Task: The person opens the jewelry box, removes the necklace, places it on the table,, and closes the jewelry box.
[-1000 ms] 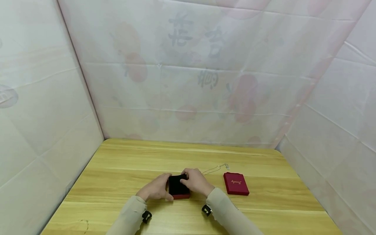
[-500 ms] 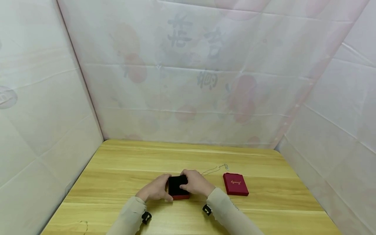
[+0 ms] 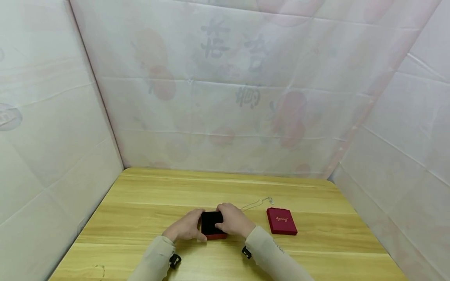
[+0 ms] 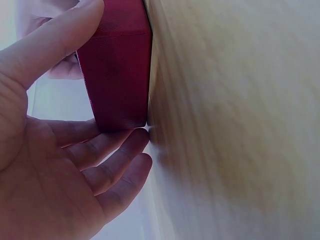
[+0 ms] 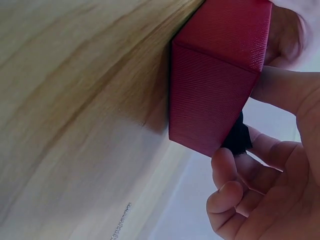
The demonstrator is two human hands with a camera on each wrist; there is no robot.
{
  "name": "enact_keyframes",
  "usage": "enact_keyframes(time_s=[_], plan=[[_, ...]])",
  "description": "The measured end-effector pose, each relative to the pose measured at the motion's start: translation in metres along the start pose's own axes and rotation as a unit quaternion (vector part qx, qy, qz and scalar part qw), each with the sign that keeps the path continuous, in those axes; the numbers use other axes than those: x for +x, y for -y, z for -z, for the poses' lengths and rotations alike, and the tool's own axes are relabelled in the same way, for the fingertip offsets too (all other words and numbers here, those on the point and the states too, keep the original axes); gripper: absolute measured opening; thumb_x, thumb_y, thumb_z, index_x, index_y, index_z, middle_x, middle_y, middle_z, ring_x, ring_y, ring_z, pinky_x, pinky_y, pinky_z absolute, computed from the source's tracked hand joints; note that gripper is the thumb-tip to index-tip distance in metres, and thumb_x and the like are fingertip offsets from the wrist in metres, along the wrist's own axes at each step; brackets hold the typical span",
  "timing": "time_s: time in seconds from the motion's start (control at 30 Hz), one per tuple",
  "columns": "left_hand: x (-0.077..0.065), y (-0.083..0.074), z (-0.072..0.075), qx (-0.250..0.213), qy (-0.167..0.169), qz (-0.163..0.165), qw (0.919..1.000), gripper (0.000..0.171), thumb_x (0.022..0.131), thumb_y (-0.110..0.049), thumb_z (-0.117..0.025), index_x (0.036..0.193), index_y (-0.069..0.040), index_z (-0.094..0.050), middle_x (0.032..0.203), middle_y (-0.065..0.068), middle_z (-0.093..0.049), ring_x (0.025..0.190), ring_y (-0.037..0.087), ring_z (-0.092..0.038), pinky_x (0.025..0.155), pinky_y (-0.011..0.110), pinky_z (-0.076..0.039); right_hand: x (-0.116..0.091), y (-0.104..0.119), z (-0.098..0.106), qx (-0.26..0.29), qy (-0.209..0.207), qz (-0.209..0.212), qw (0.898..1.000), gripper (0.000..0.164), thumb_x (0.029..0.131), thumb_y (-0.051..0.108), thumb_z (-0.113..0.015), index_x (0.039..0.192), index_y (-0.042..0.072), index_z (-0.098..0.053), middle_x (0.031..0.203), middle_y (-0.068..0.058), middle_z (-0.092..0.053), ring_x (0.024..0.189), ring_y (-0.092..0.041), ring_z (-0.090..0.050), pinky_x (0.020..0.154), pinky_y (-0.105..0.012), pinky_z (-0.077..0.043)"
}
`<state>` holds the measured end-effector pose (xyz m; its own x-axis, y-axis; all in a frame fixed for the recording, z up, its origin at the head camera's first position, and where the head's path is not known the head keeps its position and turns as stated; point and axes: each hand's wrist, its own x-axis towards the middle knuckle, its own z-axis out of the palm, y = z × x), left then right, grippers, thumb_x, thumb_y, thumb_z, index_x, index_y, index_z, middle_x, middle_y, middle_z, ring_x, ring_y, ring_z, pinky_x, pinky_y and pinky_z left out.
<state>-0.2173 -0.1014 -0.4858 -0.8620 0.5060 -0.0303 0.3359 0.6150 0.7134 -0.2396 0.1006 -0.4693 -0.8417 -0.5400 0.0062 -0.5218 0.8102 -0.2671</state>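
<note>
A red jewelry box base (image 3: 216, 237) stands on the table, a black pad (image 3: 210, 223) filling its top. My left hand (image 3: 188, 226) grips the box from the left, thumb at the near corner; in the left wrist view its fingers (image 4: 122, 155) lie against the red side wall (image 4: 117, 80). From the right, my right hand (image 3: 234, 221) reaches over the box and pinches the black pad at its far right part. The right wrist view shows a piece of that pad (image 5: 238, 136) sticking out past the rim by the curled fingers (image 5: 225, 167).
To the right lies a red box lid (image 3: 282, 221) with gold lettering. A thin silver necklace (image 3: 259, 202) stretches across the table behind the right hand, its pendant (image 3: 270, 200) near the lid. Cloth walls (image 3: 225, 117) enclose the back and both sides of the wooden table (image 3: 158, 187).
My right thumb has moved down toward the near side over the pad, and the pad's far edge looks straighter. The left hand and box stay in place.
</note>
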Motion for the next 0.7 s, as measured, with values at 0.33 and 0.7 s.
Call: enact_keyframes(time_s=[0.33, 0.7], plan=[[-0.0008, -0.0008, -0.0006, -0.003, 0.003, 0.003, 1.0000, 0.088, 0.070, -0.020, -0.086, 0.136, 0.009, -0.036, 0.131, 0.022, -0.045, 0.118, 0.036, -0.045, 0.097, 0.051, -0.037, -0.0016, 0.0027, -0.0004, -0.069, -0.011, 0.011, 0.998, 0.041, 0.081, 0.035, -0.075, 0.110, 0.009, -0.062, 0.098, -0.001, -0.059, 0.092, -0.018, -0.056, 0.078, -0.032, -0.051], [-0.0003, -0.0013, -0.0016, -0.001, 0.004, 0.010, 0.9999, 0.087, 0.070, -0.021, -0.085, 0.137, 0.007, -0.037, 0.131, 0.020, -0.045, 0.118, 0.035, -0.044, 0.097, 0.051, -0.037, -0.0029, 0.0020, -0.0031, -0.090, -0.032, 0.026, 0.995, 0.043, 0.079, 0.036, -0.076, 0.109, 0.009, -0.063, 0.096, -0.001, -0.056, 0.086, -0.017, -0.055, 0.073, -0.031, -0.051]])
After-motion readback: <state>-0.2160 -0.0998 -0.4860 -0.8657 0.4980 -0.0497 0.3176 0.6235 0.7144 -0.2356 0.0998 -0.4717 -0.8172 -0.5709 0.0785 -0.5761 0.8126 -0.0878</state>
